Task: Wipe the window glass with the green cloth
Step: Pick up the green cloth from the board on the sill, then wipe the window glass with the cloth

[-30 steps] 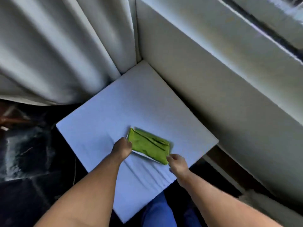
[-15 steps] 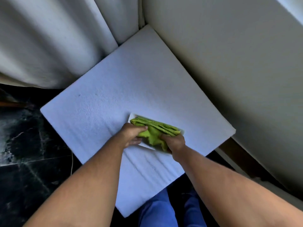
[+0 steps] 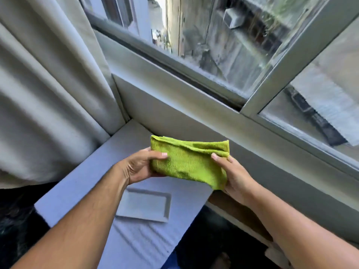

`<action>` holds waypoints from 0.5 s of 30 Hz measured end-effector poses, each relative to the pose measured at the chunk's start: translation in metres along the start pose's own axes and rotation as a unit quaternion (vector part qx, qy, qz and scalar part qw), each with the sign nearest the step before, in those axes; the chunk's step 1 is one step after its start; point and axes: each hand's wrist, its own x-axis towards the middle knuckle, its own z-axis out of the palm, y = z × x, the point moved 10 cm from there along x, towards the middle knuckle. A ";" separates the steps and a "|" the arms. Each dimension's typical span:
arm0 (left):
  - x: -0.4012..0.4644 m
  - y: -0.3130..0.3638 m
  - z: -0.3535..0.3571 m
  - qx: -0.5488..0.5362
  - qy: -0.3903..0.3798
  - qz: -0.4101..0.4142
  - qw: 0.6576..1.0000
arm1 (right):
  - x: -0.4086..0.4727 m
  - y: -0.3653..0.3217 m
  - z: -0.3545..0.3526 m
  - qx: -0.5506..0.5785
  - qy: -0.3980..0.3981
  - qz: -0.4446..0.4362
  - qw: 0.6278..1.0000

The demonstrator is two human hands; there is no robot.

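A folded green cloth [image 3: 189, 161] is held in the air above the white-covered surface [image 3: 87, 183]. My left hand [image 3: 140, 166] grips its left end, thumb on top. My right hand [image 3: 234, 176] grips its right end. The window glass [image 3: 217, 37] fills the upper right, streaked and dusty, with a grey frame bar [image 3: 287, 63] dividing it from a second pane [image 3: 320, 105]. The cloth is well below the glass and not touching it.
A shallow white tray [image 3: 143, 207] lies on the white surface below my hands. Grey curtains [image 3: 44, 94] hang at the left. A grey sill and wall panel [image 3: 174, 101] run under the window. Dark floor shows at bottom left and bottom centre.
Both hands have lifted the green cloth off the white tray, which now lies bare. The view has tilted up, bringing the window glass into sight.
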 end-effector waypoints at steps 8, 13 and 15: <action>-0.102 0.211 0.323 0.174 -0.050 0.257 0.949 | -0.263 -0.266 -0.118 -0.053 0.193 -0.334 0.921; -0.215 0.308 0.560 0.251 -0.207 0.402 0.856 | -0.470 -0.425 -0.195 -0.121 0.338 -0.533 0.766; -0.261 0.337 0.632 0.284 -0.225 0.459 0.811 | -0.550 -0.473 -0.215 -0.166 0.420 -0.593 0.667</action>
